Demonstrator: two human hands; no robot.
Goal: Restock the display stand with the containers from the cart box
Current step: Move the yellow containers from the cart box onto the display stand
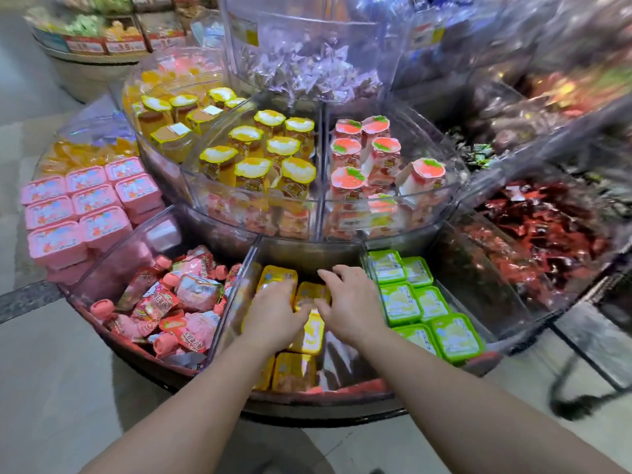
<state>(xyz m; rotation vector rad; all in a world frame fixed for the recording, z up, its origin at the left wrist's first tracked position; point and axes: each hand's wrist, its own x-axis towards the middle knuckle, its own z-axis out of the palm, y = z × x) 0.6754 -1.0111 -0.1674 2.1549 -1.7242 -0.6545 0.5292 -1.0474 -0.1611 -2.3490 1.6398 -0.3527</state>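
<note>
- Head view: left hand [273, 311] lies on the yellow containers [309, 331] in the display stand [307, 405], its fingers [284, 289] curled over one container's top
- Right hand [352, 302] sits just beside it, fingers [330, 273] bent down onto the next yellow container; whether they grip it I cannot tell
- Green containers [420, 302] lie right of those fingers, pink pouches [171, 302] left of the left hand's fingers

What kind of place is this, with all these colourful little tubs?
Most likely a shop's sweets or snack section. A round tiered display stand with clear dividers holds sorted packaged goods: yellow containers, green tubs, pink pouches. Another stand behind carries what look like price labels.
</note>
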